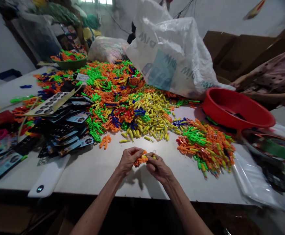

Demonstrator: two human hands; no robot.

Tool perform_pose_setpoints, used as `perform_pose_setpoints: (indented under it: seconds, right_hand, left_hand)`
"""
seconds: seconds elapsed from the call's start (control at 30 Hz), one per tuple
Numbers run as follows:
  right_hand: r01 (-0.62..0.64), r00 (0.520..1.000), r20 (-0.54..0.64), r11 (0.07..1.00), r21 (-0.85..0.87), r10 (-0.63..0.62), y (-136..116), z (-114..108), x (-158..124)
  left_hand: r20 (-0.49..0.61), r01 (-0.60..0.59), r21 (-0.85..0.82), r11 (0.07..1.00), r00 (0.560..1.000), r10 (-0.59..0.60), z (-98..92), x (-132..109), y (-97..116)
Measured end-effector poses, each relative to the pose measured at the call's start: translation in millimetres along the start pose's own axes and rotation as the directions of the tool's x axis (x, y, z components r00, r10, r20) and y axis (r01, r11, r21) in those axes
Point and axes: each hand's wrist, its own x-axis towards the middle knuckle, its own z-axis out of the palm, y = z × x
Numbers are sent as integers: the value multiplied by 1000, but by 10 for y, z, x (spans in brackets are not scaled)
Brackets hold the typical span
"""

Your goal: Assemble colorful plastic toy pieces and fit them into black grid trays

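My left hand (130, 159) pinches an orange plastic toy piece (140, 161) above the near edge of the white table. Close beside it, my right hand (158, 167) is closed with its fingertips on a small yellow tube with a clear end (154, 156). The fingers hide part of both pieces, so I cannot tell whether they are joined. Just beyond my hands lies a pile of similar yellow tubes (152, 112). A single orange piece (105, 141) rests on the table to the left. On the right is a heap of orange and green pieces with yellow tubes attached (207, 143).
A large mixed pile of coloured plastic pieces (103, 94) spreads behind, beside a big white sack (172, 55). Black printed cards (66, 130) and a white scale-like device (50, 178) are left. Right stand a red basin (240, 107), plastic bags (252, 178) and another person's arm (267, 96).
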Motion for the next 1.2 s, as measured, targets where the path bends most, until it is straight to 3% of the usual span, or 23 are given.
perform_pose_setpoints:
  seconds: [0.1, 0.23, 0.4, 0.53, 0.6, 0.67, 0.7, 0.77, 0.8, 0.83, 0.87, 0.93, 1.0, 1.13, 1.2]
  right_hand:
    - [89, 993, -65, 987, -135, -98, -6, 36, -21]
    - [167, 964, -140, 927, -334, -224, -52, 101, -38]
    - [173, 958, -167, 937, -303, -232, 28, 155, -60]
    - [147, 970, -123, 909, -390, -210, -117, 4, 18]
    - [197, 928, -206, 880, -432, -310, -385, -219, 95]
    - [264, 826, -325, 826, -498, -460, -743, -506, 141]
    - [286, 752, -374, 780, -557, -543, -916, -642, 143]
    - [282, 610, -404, 663, -694, -682, -1158, -839, 117]
    - [262, 575, -392, 615, -744, -718, -1199, -884, 101]
    - [241, 578, -379, 596, -766, -722, -1180, -889, 91]
    - [222, 621, -373, 610, -760, -690, -1108, -858, 89]
    - [153, 767, -357, 693, -704, -533, -856, -719, 105]
    - [61, 866, -318, 712, -699, -386, -570, -535, 122]
    - [-5, 905, -232, 537, -844, -357, -233, -257, 84]
    - [-18, 905, -238, 529, -849, -351, -179, -206, 51]
  left_hand:
    - [22, -81, 152, 985, 997, 78, -47, 6, 0]
    - [61, -95, 274, 957, 995, 81, -138, 23, -6]
    - [109, -40, 286, 957, 994, 10, -120, 54, -4]
    - [115, -78, 496, 865, 993, 23, -163, 144, 141]
    - [-17, -115, 690, 714, 984, 176, -340, 235, 239]
    - [-143, -36, 914, 405, 905, 402, -611, 350, 317]
    - [-132, 30, 974, 223, 879, 459, -756, 409, 343]
    - [-113, 137, 990, -18, 880, 462, -988, 512, 377]
    - [-104, 157, 983, -90, 898, 428, -1053, 549, 389]
    - [-107, 170, 977, -130, 914, 390, -1077, 574, 401]
    - [-117, 178, 973, -147, 930, 350, -1059, 587, 414]
    - [-150, 195, 973, -126, 943, 298, -928, 577, 435]
    - [-193, 211, 977, -28, 933, 303, -740, 533, 428]
    - [-279, 162, 933, 321, 889, 363, -485, 423, 303]
    - [-345, 150, 851, 504, 882, 321, -475, 397, 234]
